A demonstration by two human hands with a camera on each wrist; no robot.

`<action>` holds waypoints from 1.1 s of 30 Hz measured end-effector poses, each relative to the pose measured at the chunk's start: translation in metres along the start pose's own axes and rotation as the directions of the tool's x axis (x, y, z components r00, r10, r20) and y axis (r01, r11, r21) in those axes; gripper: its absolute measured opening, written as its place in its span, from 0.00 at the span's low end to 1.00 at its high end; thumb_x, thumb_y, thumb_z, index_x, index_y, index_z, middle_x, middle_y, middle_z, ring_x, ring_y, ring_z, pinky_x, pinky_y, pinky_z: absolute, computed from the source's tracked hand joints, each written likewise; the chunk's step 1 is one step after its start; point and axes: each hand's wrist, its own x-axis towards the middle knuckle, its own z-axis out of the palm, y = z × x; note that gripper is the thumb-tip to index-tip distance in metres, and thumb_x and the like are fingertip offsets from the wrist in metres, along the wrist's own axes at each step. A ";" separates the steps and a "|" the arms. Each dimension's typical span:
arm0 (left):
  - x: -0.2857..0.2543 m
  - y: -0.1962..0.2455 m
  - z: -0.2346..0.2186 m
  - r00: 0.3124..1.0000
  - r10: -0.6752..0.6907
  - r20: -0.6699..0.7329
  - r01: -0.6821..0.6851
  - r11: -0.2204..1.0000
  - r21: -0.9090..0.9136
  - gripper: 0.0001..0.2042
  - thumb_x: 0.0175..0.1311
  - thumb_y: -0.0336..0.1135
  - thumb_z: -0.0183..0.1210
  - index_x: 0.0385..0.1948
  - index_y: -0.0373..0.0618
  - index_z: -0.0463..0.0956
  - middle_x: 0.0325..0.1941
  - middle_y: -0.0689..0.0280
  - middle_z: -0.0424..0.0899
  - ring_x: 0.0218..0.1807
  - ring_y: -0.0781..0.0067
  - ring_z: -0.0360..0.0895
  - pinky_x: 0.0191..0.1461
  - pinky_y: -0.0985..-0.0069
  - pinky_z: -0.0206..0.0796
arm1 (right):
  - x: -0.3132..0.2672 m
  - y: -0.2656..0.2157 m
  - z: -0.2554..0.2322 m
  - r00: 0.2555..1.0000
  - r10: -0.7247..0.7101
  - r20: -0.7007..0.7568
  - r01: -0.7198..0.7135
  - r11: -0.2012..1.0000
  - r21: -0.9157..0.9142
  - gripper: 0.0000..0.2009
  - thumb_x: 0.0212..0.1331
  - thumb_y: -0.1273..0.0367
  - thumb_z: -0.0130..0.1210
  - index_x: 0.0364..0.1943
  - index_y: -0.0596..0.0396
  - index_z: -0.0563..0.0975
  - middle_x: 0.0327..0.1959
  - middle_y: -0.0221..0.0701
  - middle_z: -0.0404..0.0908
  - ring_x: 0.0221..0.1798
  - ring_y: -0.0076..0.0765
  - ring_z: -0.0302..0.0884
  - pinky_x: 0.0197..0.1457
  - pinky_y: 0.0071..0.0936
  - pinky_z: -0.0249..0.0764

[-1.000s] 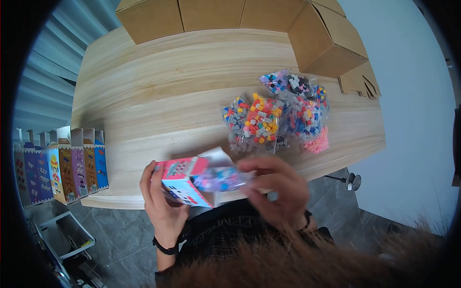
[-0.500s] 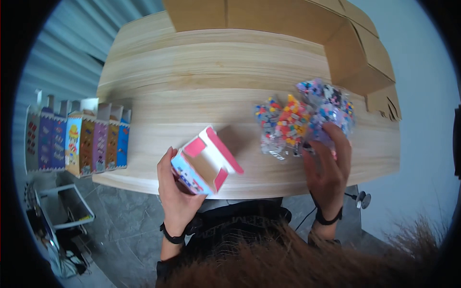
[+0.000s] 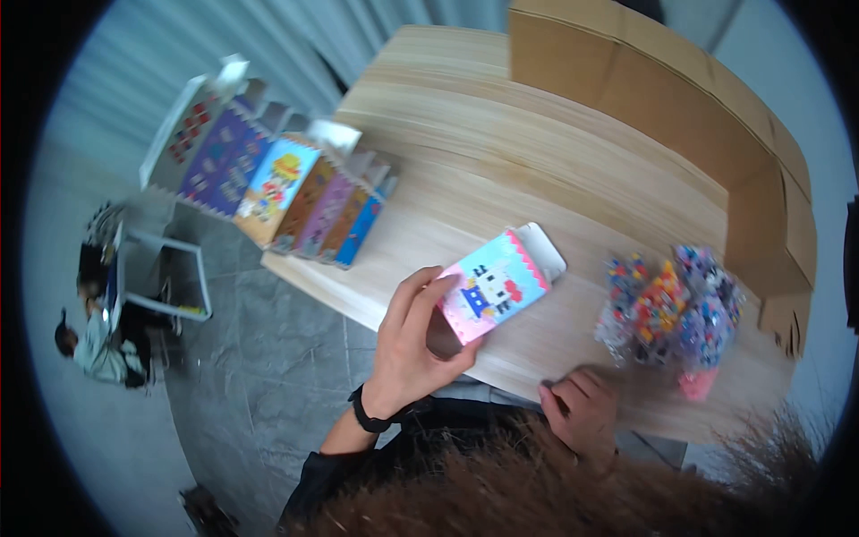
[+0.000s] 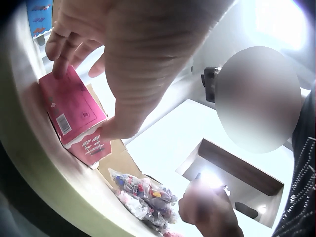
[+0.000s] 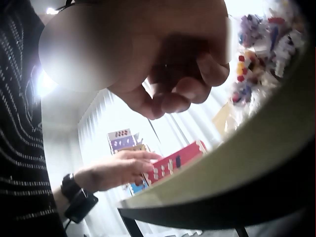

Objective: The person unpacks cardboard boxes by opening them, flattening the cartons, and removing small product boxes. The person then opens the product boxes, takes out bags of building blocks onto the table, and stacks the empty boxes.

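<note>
The small pink and blue box lies near the table's front edge, an open white flap at its far end. My left hand grips its near end, thumb on one side and fingers on the other; the left wrist view shows the box's pink side. Close to the edge, right of the box, my right hand has loosely curled fingers and holds nothing visible. Bags of colourful small pieces lie to its right, also in the right wrist view.
A row of upright boxes with raised flaps stands at the table's left. Folded brown cardboard lines the back and right. Beyond the table, at far left, a person is beside a white frame.
The right hand has come away from the bags to the table's front edge. My left hand has turned the box, so its printed face shows instead of its opening. The head view has swung left.
</note>
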 end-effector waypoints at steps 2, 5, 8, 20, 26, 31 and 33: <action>0.003 0.002 -0.019 0.997 0.003 -0.083 -0.002 1.000 0.018 0.34 0.44 0.34 0.76 0.59 0.39 0.77 0.64 0.50 0.76 0.58 0.53 0.80 0.59 0.63 0.74 | 0.002 0.002 0.004 0.991 0.132 -0.021 -0.131 0.991 0.022 0.11 0.53 0.73 0.70 0.21 0.52 0.77 0.23 0.32 0.74 0.26 0.43 0.74 0.29 0.38 0.69; 0.007 0.000 -0.068 0.928 0.240 -0.286 -0.132 0.928 0.350 0.32 0.45 0.34 0.76 0.56 0.36 0.77 0.62 0.46 0.77 0.58 0.52 0.80 0.56 0.66 0.76 | -0.001 0.003 0.004 0.990 0.143 0.010 -0.143 0.988 0.062 0.10 0.54 0.73 0.70 0.23 0.53 0.77 0.24 0.33 0.74 0.26 0.42 0.75 0.30 0.38 0.69; 0.022 0.000 -0.111 0.828 0.309 -0.467 -0.072 0.886 0.458 0.29 0.49 0.36 0.74 0.55 0.36 0.78 0.61 0.49 0.78 0.53 0.60 0.80 0.51 0.71 0.73 | 0.002 0.002 0.001 0.988 0.155 0.020 -0.156 0.986 0.057 0.11 0.54 0.73 0.69 0.23 0.53 0.76 0.24 0.33 0.74 0.26 0.42 0.74 0.29 0.38 0.68; 0.036 -0.029 -0.144 0.865 0.152 -0.478 0.163 0.816 0.555 0.28 0.62 0.36 0.71 0.65 0.44 0.75 0.72 0.56 0.73 0.61 0.66 0.75 0.52 0.73 0.68 | 0.000 0.000 0.002 0.986 0.166 0.000 -0.166 0.984 0.062 0.11 0.53 0.74 0.69 0.22 0.54 0.75 0.23 0.33 0.74 0.26 0.43 0.74 0.30 0.38 0.68; 0.035 -0.042 -0.143 0.871 0.181 -0.458 0.137 0.804 0.579 0.28 0.65 0.35 0.70 0.67 0.45 0.75 0.72 0.59 0.75 0.65 0.64 0.75 0.53 0.73 0.69 | 0.003 0.000 -0.001 0.990 0.141 0.003 -0.141 0.988 0.065 0.11 0.53 0.74 0.70 0.22 0.54 0.76 0.24 0.33 0.75 0.26 0.43 0.75 0.29 0.38 0.69; 0.037 -0.044 -0.142 0.874 0.197 -0.445 0.112 0.808 0.578 0.27 0.66 0.34 0.69 0.68 0.45 0.74 0.72 0.59 0.75 0.66 0.65 0.75 0.53 0.73 0.69 | 0.002 0.001 0.000 0.990 0.144 -0.003 -0.143 0.989 0.047 0.11 0.53 0.73 0.70 0.23 0.53 0.76 0.24 0.33 0.75 0.25 0.43 0.75 0.28 0.38 0.68; 0.037 -0.045 -0.142 0.875 0.180 -0.450 0.118 0.821 0.559 0.28 0.67 0.34 0.69 0.69 0.45 0.74 0.73 0.59 0.75 0.66 0.65 0.75 0.53 0.73 0.69 | 0.001 0.001 0.002 0.989 0.149 -0.019 -0.147 0.987 0.067 0.11 0.53 0.73 0.70 0.22 0.53 0.76 0.24 0.33 0.75 0.25 0.43 0.75 0.28 0.38 0.68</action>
